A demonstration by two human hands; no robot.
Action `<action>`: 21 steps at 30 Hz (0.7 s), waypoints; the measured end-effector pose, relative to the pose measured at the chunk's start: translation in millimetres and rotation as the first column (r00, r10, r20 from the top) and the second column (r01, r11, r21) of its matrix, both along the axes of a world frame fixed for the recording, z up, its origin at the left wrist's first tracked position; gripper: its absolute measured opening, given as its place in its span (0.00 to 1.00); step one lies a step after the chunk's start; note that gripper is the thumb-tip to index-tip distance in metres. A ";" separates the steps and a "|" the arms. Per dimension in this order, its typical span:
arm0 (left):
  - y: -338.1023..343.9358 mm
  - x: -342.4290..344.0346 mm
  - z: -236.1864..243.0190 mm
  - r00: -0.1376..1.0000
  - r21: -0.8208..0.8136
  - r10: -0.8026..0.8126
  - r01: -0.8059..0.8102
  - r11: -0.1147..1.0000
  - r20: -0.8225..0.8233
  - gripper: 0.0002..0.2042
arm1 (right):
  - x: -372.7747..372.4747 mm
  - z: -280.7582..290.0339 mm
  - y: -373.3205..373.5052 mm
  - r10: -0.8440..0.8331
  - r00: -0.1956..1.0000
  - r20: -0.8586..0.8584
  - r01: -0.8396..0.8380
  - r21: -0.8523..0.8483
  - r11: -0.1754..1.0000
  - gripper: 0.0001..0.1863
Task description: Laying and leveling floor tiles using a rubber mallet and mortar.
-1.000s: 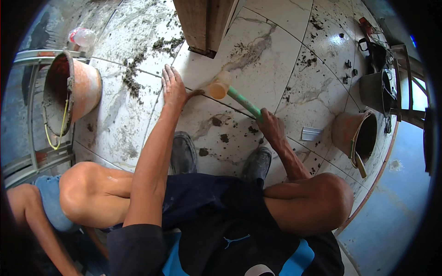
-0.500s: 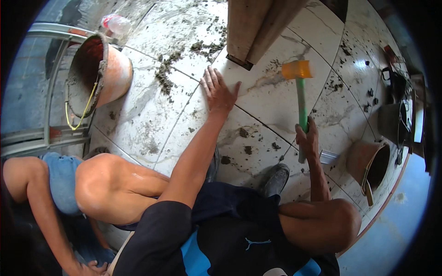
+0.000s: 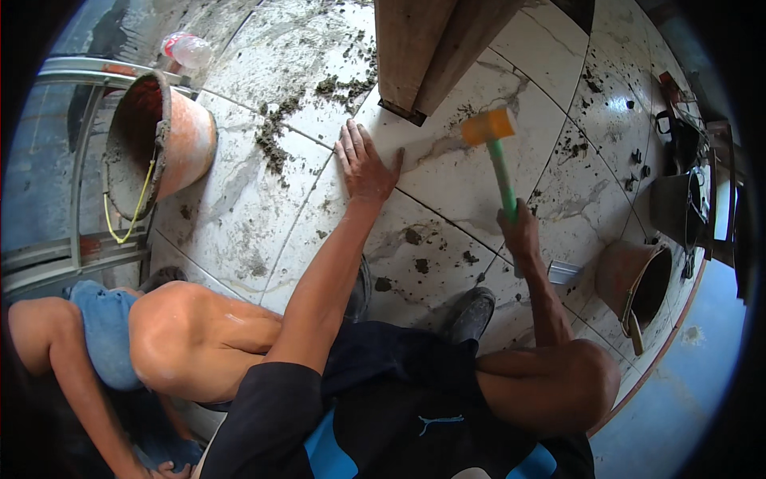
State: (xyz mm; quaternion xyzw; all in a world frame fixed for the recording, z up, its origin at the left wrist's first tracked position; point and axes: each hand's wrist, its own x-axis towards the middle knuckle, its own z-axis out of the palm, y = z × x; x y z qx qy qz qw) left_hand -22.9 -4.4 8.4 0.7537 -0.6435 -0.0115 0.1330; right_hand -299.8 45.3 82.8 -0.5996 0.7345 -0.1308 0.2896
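My left hand [image 3: 365, 164] rests with fingers spread on a white marble-patterned tile [image 3: 451, 188], just below the foot of a wooden post [image 3: 431, 44]. In my right hand [image 3: 520, 235] is a mallet with a green handle [image 3: 501, 173] and an orange head [image 3: 488, 126], held above the tiles to the right of my left hand. Dark crumbs of mortar [image 3: 281, 128] lie on the tiles left of the post.
Mortar-stained buckets [image 3: 179, 152] [image 3: 614, 275] stand left and right, with a dark bucket [image 3: 670, 203] farther right. A plastic bottle [image 3: 185, 49] lies upper left. A metal frame [image 3: 76, 199] lines the left. Another person's arm [image 3: 88, 407] shows lower left, close by.
The mallet head was beside my left hand a second ago, rose away to the right, and now tilts slightly back leftward. The view has shifted, while my left hand stays on the tile.
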 end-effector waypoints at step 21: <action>6.7 6.3 4.1 0.997 -0.026 -0.076 0.077 0.997 0.007 0.41 | 10.2 -1.7 4.6 0.051 0.995 -0.087 -0.049 0.024 0.999 0.16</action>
